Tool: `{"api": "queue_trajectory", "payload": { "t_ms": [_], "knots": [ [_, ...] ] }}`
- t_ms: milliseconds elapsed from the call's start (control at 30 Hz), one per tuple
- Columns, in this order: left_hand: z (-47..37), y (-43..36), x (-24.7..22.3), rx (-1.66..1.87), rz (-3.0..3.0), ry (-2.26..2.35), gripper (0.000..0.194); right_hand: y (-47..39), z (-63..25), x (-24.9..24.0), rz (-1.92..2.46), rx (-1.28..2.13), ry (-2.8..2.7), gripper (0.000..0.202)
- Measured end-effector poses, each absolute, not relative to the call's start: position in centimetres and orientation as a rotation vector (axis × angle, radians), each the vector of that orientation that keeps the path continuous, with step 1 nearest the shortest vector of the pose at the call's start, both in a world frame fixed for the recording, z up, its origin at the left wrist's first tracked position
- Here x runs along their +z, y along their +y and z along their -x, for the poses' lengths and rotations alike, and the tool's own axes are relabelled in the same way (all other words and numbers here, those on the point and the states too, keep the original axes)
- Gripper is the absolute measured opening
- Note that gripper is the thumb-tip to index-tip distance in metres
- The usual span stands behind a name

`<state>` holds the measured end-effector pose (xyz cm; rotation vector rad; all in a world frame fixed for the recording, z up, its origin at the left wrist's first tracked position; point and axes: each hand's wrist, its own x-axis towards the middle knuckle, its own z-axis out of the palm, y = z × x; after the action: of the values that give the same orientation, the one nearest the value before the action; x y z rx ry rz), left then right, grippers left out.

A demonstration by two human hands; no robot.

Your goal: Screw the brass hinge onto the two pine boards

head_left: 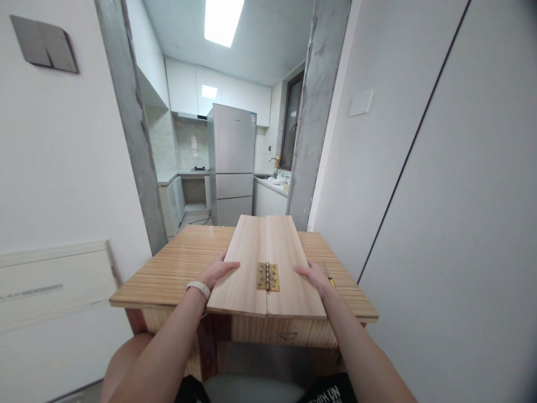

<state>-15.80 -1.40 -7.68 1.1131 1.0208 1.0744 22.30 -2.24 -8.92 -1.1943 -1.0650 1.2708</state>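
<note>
Two pale wooden boards lie side by side in front of me, the left board (pixel 245 246) and the right board (pixel 289 240), with a thin seam between them. A brass hinge (pixel 267 276) with several screws spans the seam near the front. My left hand (pixel 218 270) grips the outer edge of the left board, thumb on top and fingers hidden at the side. At the opposite outer edge, my right hand (pixel 314 274) holds the right board in the same way. A screwdriver (pixel 330 275) with a yellow handle rests on the table beside my right hand.
The wood-grain table (pixel 188 252) has a drawer with a metal handle (pixel 287 336) at its front. A white wall (pixel 419 224) stands close on the right. Beyond the table are a grey refrigerator (pixel 234 145) and a sink counter (pixel 271 193).
</note>
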Motion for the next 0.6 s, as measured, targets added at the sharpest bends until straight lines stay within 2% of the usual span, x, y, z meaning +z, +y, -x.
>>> {"api": "queue_trajectory", "payload": {
  "t_ms": [367, 467, 600],
  "knots": [
    [16.1, -0.1, -9.4, 1.036, -1.2, 1.203, 0.079, -1.3, -21.8, -9.1, 1.415, 1.221, -1.18, 0.053],
    [16.1, 0.4, -9.9, 1.059, -1.31, 1.307, 0.071, -1.4, -21.8, -8.7, 1.522, 1.088, -1.258, 0.046],
    [16.1, 0.9, -10.1, 1.066, -1.517, 1.464, 0.062, -1.6, -21.8, -8.2, 1.772, 0.752, -1.459, 0.04]
  ]
}}
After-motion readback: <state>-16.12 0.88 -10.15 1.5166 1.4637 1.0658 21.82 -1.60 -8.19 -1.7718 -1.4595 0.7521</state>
